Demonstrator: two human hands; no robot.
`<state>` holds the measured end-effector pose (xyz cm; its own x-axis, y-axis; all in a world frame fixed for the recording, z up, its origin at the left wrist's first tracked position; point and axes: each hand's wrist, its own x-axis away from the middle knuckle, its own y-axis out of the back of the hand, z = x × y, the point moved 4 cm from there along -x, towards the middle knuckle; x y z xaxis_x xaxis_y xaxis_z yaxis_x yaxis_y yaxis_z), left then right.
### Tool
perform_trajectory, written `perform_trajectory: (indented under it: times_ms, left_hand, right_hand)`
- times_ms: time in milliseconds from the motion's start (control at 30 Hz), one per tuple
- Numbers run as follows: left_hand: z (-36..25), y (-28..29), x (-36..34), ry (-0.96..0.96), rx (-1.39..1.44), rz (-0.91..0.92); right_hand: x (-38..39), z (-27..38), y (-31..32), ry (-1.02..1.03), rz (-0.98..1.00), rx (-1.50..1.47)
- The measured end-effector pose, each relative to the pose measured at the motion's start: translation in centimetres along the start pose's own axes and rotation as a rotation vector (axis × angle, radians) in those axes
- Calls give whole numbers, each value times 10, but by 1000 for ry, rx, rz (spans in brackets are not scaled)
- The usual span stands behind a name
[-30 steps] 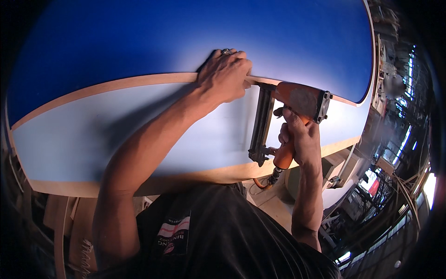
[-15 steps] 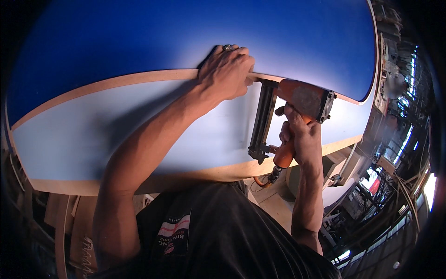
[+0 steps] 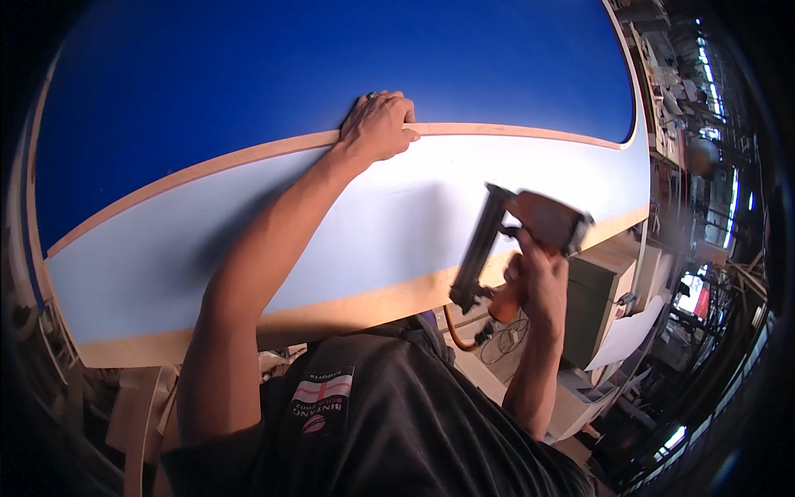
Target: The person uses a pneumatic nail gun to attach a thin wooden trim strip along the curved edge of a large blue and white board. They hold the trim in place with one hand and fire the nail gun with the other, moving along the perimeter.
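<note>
My left hand (image 3: pixel 377 128) is closed over a raised wooden strip (image 3: pixel 489 129), fingers on its far side and thumb on the near side. The strip curves between a blue surface (image 3: pixel 273 66) beyond it and a pale white-blue surface (image 3: pixel 331 228) nearer me. In my right hand (image 3: pixel 542 282) is an orange and black air nail gun (image 3: pixel 548 219), gripped by its handle and slightly blurred. Its black nose is apart from the strip, above the pale surface. An orange hose (image 3: pixel 453 327) hangs from the handle's lower end.
A bare wood edge (image 3: pixel 364 311) runs along the near side of the pale surface. To the right stand a box-like cabinet (image 3: pixel 592 290) and cluttered shelving (image 3: pixel 662 99). Wooden boards (image 3: pixel 137 414) lie at the lower left.
The nail gun has come away from the strip, moving back toward me in my right hand. My left hand keeps its hold on the strip, and the view has shifted a little.
</note>
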<state>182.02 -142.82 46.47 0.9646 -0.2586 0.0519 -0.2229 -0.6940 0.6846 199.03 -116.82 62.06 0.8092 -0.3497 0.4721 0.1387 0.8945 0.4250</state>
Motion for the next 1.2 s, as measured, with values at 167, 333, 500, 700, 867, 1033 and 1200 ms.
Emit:
perform_trajectory:
  times_ms: [167,333,500,700,867,1033,1200]
  left_hand:
    - [-6,3,3,19,-60,-2]
    - [-3,4,-4,44,-90,69]
    - [-10,4,-11,53,-114,47]
    - [8,43,31,-62,-372,-154]
    - [65,121,104,208,-396,-208]
    - [97,160,148,352,-281,-193]
    - [95,165,150,295,-152,-115]
  right_hand:
    - [81,-52,74,12,-274,-123]
    - [127,-117,117,-37,-429,-240]
    - [147,-169,136,-11,-397,-244]
    - [171,-223,143,-115,-340,-244]
    - [182,-268,158,-190,-241,-314]
    - [185,-265,149,-110,-201,-396]
    - [185,-215,122,45,-156,-500]
